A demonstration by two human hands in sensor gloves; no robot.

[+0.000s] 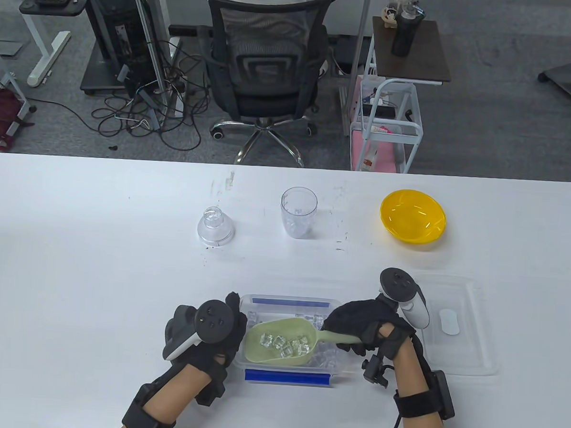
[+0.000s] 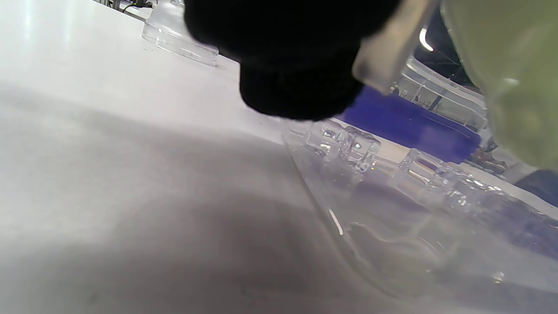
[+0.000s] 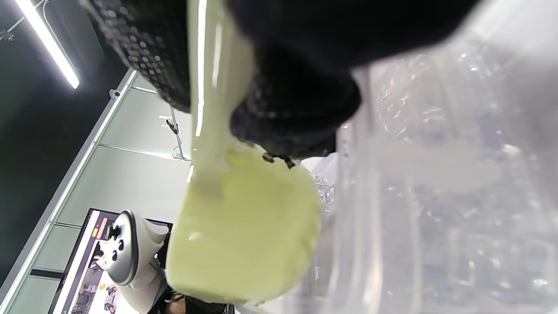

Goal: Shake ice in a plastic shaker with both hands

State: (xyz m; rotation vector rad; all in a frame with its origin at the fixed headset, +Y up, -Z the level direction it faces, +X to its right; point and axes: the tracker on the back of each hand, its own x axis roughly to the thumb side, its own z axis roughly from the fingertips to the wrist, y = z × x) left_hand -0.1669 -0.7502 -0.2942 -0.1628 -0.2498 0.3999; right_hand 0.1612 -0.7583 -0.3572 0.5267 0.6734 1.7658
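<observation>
A clear plastic shaker cup [image 1: 298, 218] stands upright and uncapped at mid-table, its domed clear lid [image 1: 214, 226] apart to its left. Near the front edge lies a clear ice box [image 1: 291, 302] with blue clips. My right hand [image 1: 356, 325] grips the handle of a pale green scoop [image 1: 283, 343], which is level over the box with several ice cubes [image 1: 283, 344] in it. My left hand [image 1: 232, 319] holds the box's left end; a black fingertip [image 2: 296, 65] lies at the box's rim, above loose ice cubes [image 2: 348, 144]. The scoop's underside [image 3: 244, 235] fills the right wrist view.
An empty yellow bowl [image 1: 412, 221] sits at the back right. The box's clear lid [image 1: 452, 323] lies flat right of my right hand. Beyond the table's far edge stand an office chair [image 1: 267, 64] and a cart [image 1: 390, 128].
</observation>
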